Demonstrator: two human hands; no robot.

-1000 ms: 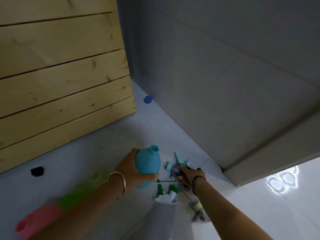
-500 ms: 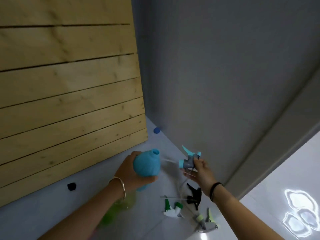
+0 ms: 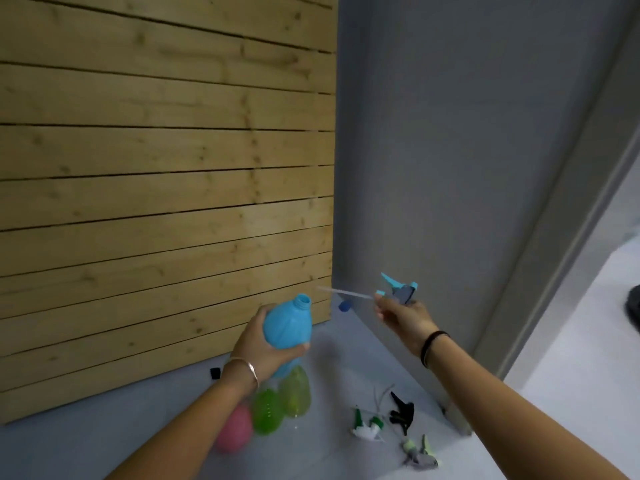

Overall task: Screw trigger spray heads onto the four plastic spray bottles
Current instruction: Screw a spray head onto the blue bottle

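My left hand (image 3: 258,344) grips a blue plastic bottle (image 3: 288,325), held up with its open neck pointing upward. To its right, my right hand (image 3: 401,315) holds a blue-and-grey trigger spray head (image 3: 398,291); its thin dip tube (image 3: 346,292) points left toward the bottle's mouth, the tip a short way above and to the right of it. On the grey floor below lie a yellow-green bottle (image 3: 296,393), a green bottle (image 3: 266,410) and a pink bottle (image 3: 235,433). Loose heads lie to the right: green-and-white (image 3: 367,426), black (image 3: 401,414), pale green-and-grey (image 3: 419,453).
A slatted wooden panel (image 3: 166,188) stands at the left, meeting a grey wall (image 3: 450,150) at the corner. A small blue cap (image 3: 343,306) and a small black piece (image 3: 215,373) lie on the floor near the panel. A glossy white floor (image 3: 571,375) lies at the right.
My right hand lifted the blue spray head off the floor and raised it beside the bottle. Both hands rose, and the view tilted up so the other bottles and heads now sit lower.
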